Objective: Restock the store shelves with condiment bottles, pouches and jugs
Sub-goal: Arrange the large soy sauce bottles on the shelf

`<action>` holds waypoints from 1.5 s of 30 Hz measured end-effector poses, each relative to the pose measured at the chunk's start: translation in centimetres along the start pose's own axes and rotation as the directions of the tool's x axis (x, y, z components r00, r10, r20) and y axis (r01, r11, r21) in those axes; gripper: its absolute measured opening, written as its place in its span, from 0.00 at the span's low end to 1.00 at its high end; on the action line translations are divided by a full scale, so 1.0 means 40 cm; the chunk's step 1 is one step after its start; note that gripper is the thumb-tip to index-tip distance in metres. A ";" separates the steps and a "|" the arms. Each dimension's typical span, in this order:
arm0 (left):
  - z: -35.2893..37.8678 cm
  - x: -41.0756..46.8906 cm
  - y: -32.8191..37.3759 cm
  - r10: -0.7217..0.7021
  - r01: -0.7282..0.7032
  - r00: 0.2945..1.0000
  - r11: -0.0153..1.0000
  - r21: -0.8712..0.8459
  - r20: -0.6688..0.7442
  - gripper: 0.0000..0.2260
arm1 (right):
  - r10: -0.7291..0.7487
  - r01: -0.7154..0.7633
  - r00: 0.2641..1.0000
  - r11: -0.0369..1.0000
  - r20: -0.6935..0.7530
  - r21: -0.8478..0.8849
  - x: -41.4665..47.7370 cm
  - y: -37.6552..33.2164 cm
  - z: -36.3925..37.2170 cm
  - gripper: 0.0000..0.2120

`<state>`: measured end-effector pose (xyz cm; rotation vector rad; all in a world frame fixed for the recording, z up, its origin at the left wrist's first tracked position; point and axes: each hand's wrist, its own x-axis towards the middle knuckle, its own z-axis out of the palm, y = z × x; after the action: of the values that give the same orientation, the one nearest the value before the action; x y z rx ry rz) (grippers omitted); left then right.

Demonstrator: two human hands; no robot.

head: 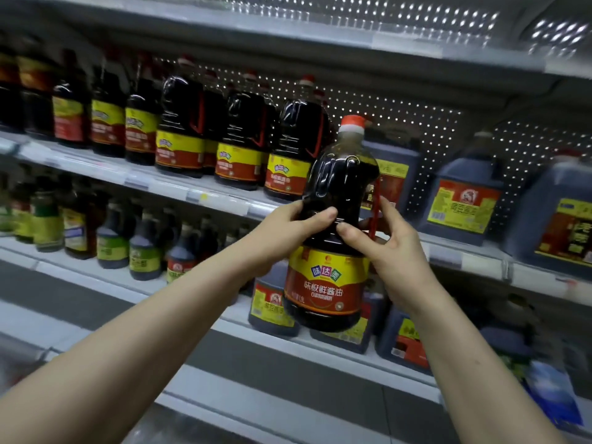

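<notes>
Both my left hand [298,224] and right hand [392,251] grip the dark, red-capped plastic soy-sauce bottle [339,181] at its waist, holding it upright in mid-air before the white shelf [192,195], I judge to slot beside matching bottles [286,155].

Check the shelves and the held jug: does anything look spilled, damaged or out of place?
Nothing stands out. The jug, held by the left hand and right hand, is capped and intact; shelf jugs stand upright.

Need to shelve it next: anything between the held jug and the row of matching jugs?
Nothing visible. The left hand and right hand hold the jug just right of the last matching jug; what stands on the shelf behind it is hidden.
</notes>
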<state>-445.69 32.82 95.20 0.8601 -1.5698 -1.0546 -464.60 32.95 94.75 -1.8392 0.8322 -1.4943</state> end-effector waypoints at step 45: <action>-0.712 0.348 0.009 0.255 -0.255 0.967 0.966 0.041 0.009 0.19 | -0.224 0.215 0.972 0.970 -0.070 -0.118 0.538 0.012 0.548 0.27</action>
<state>-421.22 14.40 103.33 0.6621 -1.6608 -0.8414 -439.61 17.32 103.43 -2.0162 0.7834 -1.7019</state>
